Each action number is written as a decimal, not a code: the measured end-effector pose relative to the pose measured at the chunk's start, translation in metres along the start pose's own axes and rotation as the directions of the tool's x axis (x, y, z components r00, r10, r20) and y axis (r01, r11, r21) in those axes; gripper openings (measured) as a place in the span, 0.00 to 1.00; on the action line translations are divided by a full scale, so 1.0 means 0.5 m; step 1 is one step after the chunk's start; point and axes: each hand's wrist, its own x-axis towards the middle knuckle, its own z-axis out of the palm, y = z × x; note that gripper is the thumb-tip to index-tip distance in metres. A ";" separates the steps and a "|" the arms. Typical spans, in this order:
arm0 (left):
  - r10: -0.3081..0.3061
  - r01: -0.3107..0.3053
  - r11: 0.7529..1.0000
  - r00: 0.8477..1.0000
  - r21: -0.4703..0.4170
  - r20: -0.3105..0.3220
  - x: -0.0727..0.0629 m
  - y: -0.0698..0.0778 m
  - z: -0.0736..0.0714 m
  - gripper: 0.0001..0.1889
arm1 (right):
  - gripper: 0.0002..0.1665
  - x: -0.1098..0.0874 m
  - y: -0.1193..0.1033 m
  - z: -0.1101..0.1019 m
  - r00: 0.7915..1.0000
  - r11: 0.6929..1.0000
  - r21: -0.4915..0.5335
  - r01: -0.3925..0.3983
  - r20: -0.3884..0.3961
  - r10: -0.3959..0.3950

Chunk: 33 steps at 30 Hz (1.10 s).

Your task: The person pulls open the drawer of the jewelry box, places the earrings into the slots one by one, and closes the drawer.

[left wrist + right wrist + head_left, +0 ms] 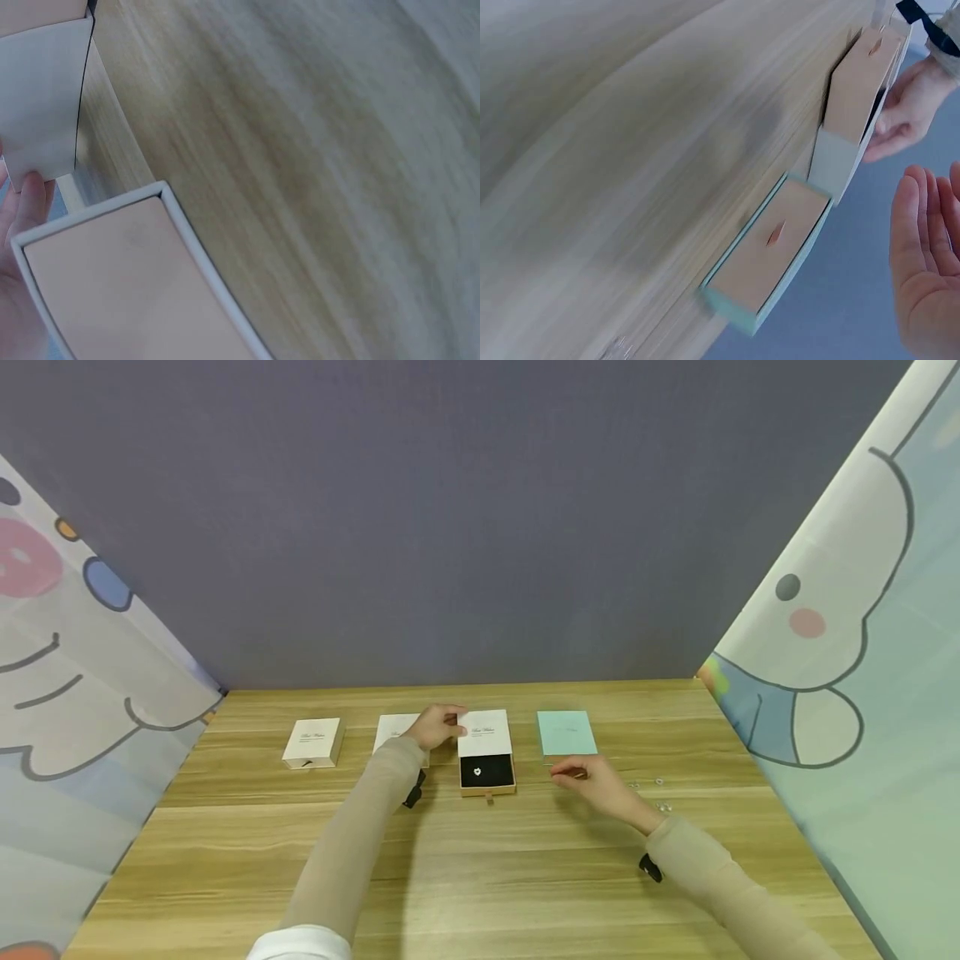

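Observation:
My left hand (435,727) grips the back left corner of a white drawer-style gift box (483,733), its thumb against the side. The box's drawer (487,791) is slid out toward me. On the black lining lies a small silvery heart-shaped piece of jewellery (477,772). In the left wrist view, a finger (31,196) lies on the white sleeve (45,97). My right hand (596,783) hovers at the front edge of a mint-green gift box (566,731). Its fingers are nearly straight in the right wrist view, with nothing visible between them.
A second white box (397,727) stands left of the opened one, partly behind my left hand. Another white box (312,742) sits farther left. Several small shiny pieces (659,782) lie on the wooden table (525,877) to the right. A grey partition (465,527) rises behind.

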 end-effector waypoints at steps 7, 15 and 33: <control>0.004 -0.004 1.000 1.000 -0.005 -0.002 0.000 -0.002 0.000 0.25 | 0.13 -0.036 0.030 -0.051 0.998 0.999 -0.037 -0.032 -0.051 0.030; 0.012 -0.012 1.000 1.000 0.015 -0.007 -0.001 0.001 0.002 0.25 | 0.13 -0.070 0.070 -0.102 0.986 0.992 -0.089 -0.089 -0.150 0.075; 0.024 -0.025 1.000 1.000 0.014 0.011 -0.011 0.010 -0.004 0.25 | 0.12 -0.097 0.159 -0.172 0.952 0.957 -0.230 -0.175 -0.286 0.105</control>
